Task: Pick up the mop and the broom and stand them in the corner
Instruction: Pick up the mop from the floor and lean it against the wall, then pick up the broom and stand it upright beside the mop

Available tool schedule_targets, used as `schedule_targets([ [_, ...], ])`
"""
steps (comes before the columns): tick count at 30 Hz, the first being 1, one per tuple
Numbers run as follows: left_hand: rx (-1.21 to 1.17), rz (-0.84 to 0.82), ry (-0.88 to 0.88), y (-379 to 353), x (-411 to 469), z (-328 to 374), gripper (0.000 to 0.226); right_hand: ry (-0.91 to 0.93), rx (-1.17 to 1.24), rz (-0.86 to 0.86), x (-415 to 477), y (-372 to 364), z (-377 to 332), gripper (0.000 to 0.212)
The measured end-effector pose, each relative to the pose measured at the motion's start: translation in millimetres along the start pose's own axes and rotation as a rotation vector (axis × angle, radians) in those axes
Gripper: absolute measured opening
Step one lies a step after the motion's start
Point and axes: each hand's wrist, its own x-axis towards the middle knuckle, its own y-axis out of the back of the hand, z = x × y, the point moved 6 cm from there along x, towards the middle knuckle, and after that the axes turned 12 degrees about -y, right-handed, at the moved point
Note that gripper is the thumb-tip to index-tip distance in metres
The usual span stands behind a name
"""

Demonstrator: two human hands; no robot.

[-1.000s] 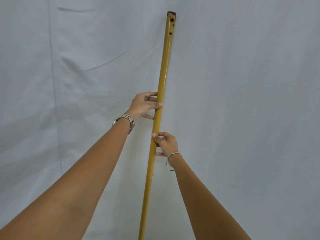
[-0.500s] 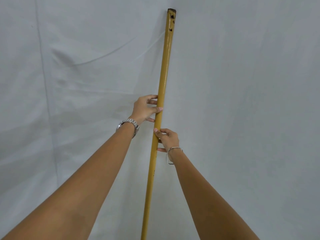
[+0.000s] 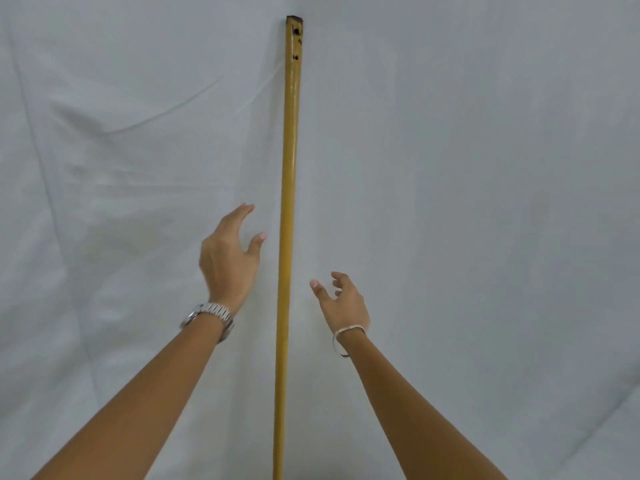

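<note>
Pole (image 3: 289, 202): yellow paint, smooth, slight sheen; top end chipped, dark rust-like spots around small holes. Backdrop (image 3: 467, 168): white cloth, matt, creased. Watch (image 3: 207, 315): metal link band, shiny. Bangle (image 3: 341, 341): thin, silvery, glossy.

1. I see soft, even, fairly dim light with a cool grey-blue cast; no glare or hot spots anywhere.
2. The white sheet (image 3: 485, 202) shows faint crease shadows toward 10 o'clock.
3. The yellow pole (image 3: 289, 202) throws only a weak shadow just to its 9 o'clock side.
4. My left hand (image 3: 230, 259) looks slightly motion-blurred at the fingertips.
5. Wide-angle stretch enlarges both forearms toward 6 o'clock.
6. Overall sharpness is moderate.
</note>
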Motion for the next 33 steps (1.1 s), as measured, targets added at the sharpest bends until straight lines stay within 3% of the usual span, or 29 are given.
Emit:
schedule_targets([
  [3,0.112,-0.089,-0.103,3,-48,10,0.038,0.079,-0.361,0.130,-23,30,36,0.061],
  [9,0.122,-0.339,0.046,-46,-178,64,0.053,0.183,-0.678,0.347,-68,120,115,0.052],
  [14,0.051,-0.611,-0.043,-92,-277,159,0.054,0.159,-0.910,0.354,-122,185,206,0.052],
  [17,0.003,-0.738,-0.072,-116,-331,214,0.055,0.079,-0.923,0.328,-151,220,269,0.051],
  [21,-0.028,-0.861,-0.001,-141,-422,278,0.056,-0.019,-0.934,0.230,-185,269,366,0.051],
  [27,-0.030,-1.140,0.117,-184,-623,373,0.055,-0.141,-1.032,-0.028,-236,362,568,0.050],
  [33,0.064,-1.300,0.450,-215,-817,416,0.060,-0.307,-1.126,-0.344,-270,408,768,0.056],
])
